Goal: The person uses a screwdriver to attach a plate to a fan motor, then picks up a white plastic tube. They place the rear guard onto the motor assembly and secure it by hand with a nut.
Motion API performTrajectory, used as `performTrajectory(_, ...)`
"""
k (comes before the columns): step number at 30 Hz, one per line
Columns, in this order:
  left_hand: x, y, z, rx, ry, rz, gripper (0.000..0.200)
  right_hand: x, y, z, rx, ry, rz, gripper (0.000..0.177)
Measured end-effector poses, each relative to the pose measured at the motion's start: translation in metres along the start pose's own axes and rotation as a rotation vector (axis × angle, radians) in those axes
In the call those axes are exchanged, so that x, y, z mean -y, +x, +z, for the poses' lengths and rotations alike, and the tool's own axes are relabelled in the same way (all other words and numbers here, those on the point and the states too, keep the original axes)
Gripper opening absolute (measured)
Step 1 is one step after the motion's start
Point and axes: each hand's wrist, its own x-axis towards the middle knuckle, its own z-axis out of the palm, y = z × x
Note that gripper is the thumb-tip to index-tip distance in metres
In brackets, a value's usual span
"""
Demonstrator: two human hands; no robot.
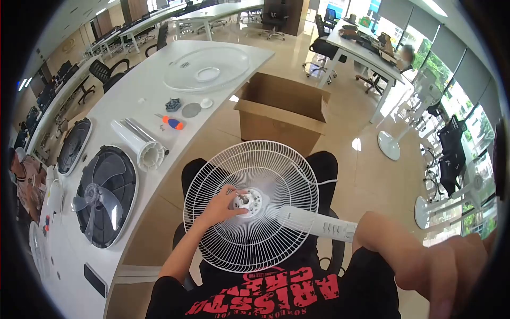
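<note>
A white wire fan grille (287, 234) lies across my lap, joined to a white fan neck with buttons (332, 227) that points to the right. At the grille's middle is a round white hub (255, 203) with a metal shaft. My left hand (224, 206) is on this hub, its thumb and fingers spread around the shaft and touching the hub's edge. My right hand (446, 271) is raised at the lower right, close to the camera and away from the fan. It is blurred, with the fingers partly curled, and whether it holds anything cannot be made out.
On the white table (175, 130) at left lie an orange-and-blue screwdriver (172, 123), a white tube part (139, 146), dark fan housings (106, 196), a clear cover (207, 66) and a phone (95, 279). An open cardboard box (281, 112) stands ahead. People sit at far left and far right.
</note>
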Motion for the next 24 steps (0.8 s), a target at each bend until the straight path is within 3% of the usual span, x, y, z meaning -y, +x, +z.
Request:
performTrajectory(1, -0.004, -0.001, -0.004, 0.049, -0.061, -0.074, 0.064, 0.002, 0.001, 0.0, 0.017, -0.003, -0.001, 0.015)
performTrajectory(7, -0.006, -0.005, 0.003, 0.086, -0.039, -0.102, 0.065, 0.015, 0.007, -0.002, 0.115, -0.013, 0.003, 0.018)
performTrajectory(9, -0.006, -0.003, -0.006, 0.075, -0.041, -0.091, 0.065, 0.007, 0.006, -0.003, 0.145, 0.008, -0.054, 0.019)
performTrajectory(12, -0.001, -0.003, -0.002, 0.053, -0.023, -0.063, 0.065, -0.036, -0.002, 0.001, 0.151, 0.088, -0.325, 0.015)
performTrajectory(13, -0.003, -0.004, -0.003, 0.057, 0.0, -0.064, 0.064, -0.043, -0.001, 0.003, 0.104, -0.124, -0.398, 0.014)
performTrajectory(16, 0.003, -0.003, 0.002, 0.027, 0.059, -0.026, 0.063, -0.06, 0.024, 0.003, -0.075, -0.046, -0.473, 0.016)
performTrajectory(18, 0.004, -0.006, 0.002, 0.046, 0.03, -0.013, 0.063, -0.097, 0.028, 0.028, -0.512, 0.14, -0.642, 0.009)
performTrajectory(19, 0.006, -0.007, 0.001, 0.053, 0.007, -0.008, 0.063, -0.107, 0.018, 0.017, -0.525, 0.192, -0.51, 0.013)
performTrajectory(21, 0.006, -0.006, -0.002, 0.037, -0.037, 0.034, 0.061, -0.154, -0.008, -0.016, -0.485, -0.021, -0.115, 0.023)
performTrajectory(23, 0.008, -0.008, -0.003, 0.036, -0.107, 0.028, 0.054, -0.218, -0.043, -0.043, -0.373, -0.364, 0.35, 0.033)
performTrajectory(24, 0.01, -0.007, -0.004, 0.035, -0.141, 0.029, 0.052, -0.243, -0.054, -0.048, -0.13, -0.843, 0.568, 0.027)
